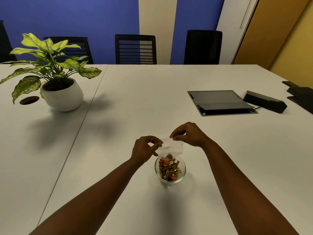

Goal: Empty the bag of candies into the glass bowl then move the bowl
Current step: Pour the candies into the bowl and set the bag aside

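Note:
A small glass bowl (183, 173) stands on the white table near me, holding gold-wrapped and orange candies (169, 168). Just above it hangs a clear plastic bag (172, 147), turned mouth down over the bowl, with a few candies at its lower end. My left hand (144, 149) pinches the bag's left upper corner. My right hand (188, 134) pinches the bag's top edge at the right. Both hands are above and slightly beyond the bowl.
A potted plant in a white pot (62, 97) stands at the far left beside a round cable hole (29, 100). A flip-up cable hatch (220, 102) and a black device (265, 101) lie at the far right. Black chairs (135, 49) line the far edge.

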A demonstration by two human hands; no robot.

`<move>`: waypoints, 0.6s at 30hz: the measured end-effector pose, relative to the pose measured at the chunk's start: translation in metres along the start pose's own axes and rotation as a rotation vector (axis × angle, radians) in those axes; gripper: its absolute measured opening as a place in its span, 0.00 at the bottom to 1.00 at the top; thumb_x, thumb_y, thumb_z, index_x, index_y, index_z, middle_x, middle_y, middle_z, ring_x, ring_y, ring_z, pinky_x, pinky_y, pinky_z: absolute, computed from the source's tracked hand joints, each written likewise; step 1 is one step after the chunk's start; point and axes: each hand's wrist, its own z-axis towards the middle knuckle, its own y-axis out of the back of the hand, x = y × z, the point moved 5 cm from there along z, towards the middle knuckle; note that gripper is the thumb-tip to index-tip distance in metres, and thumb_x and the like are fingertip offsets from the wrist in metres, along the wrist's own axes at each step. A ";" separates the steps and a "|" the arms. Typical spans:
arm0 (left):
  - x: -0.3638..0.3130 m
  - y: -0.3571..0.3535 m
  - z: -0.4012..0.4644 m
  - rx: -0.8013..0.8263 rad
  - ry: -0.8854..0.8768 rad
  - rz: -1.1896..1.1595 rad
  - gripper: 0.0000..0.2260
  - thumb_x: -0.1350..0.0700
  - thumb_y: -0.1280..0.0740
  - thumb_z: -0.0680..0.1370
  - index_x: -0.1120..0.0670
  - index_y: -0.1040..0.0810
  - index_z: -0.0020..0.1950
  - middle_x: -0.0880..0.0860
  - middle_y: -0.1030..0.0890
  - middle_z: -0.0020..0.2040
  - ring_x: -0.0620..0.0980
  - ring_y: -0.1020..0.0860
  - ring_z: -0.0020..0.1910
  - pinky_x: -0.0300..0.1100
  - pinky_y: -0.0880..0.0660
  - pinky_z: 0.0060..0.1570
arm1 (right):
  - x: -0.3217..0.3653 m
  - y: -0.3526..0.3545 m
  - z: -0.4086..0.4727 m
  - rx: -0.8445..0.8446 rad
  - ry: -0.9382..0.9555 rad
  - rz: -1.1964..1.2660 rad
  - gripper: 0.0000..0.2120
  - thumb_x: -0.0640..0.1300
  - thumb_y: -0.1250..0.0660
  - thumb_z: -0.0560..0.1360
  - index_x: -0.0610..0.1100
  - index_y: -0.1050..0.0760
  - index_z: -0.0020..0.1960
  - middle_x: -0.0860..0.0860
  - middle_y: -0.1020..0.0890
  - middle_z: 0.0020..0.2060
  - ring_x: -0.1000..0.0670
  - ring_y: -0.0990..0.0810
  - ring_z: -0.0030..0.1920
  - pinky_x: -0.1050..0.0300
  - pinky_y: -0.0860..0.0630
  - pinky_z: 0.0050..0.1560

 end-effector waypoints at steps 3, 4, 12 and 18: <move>-0.002 0.002 -0.001 -0.022 -0.006 -0.053 0.03 0.55 0.29 0.72 0.52 0.17 0.44 0.50 0.16 0.44 0.37 0.21 0.22 0.23 0.37 0.19 | 0.003 0.005 0.001 -0.035 0.021 0.040 0.07 0.36 0.29 0.70 0.40 0.16 0.47 0.47 0.15 0.45 0.60 0.20 0.40 0.75 0.26 0.39; -0.002 0.002 -0.001 -0.020 -0.001 -0.061 0.04 0.54 0.29 0.72 0.51 0.17 0.45 0.48 0.17 0.45 0.38 0.20 0.23 0.23 0.37 0.19 | 0.004 0.007 0.001 -0.048 0.027 0.075 0.07 0.36 0.29 0.70 0.40 0.16 0.47 0.48 0.15 0.43 0.63 0.20 0.37 0.76 0.26 0.36; 0.011 0.009 -0.003 -0.021 0.086 -0.074 0.06 0.54 0.33 0.75 0.54 0.18 0.45 0.51 0.16 0.46 0.45 0.18 0.26 0.26 0.38 0.17 | 0.004 0.004 0.001 -0.104 -0.021 0.321 0.16 0.44 0.29 0.71 0.48 0.22 0.59 0.48 0.19 0.50 0.55 0.20 0.50 0.65 0.27 0.51; 0.054 0.042 -0.008 -0.161 0.327 -0.096 0.07 0.55 0.36 0.76 0.51 0.20 0.41 0.48 0.17 0.37 0.39 0.22 0.19 0.30 0.33 0.20 | -0.040 -0.020 -0.006 -0.111 -0.361 0.288 0.18 0.46 0.33 0.74 0.43 0.25 0.62 0.43 0.21 0.59 0.46 0.25 0.60 0.54 0.29 0.59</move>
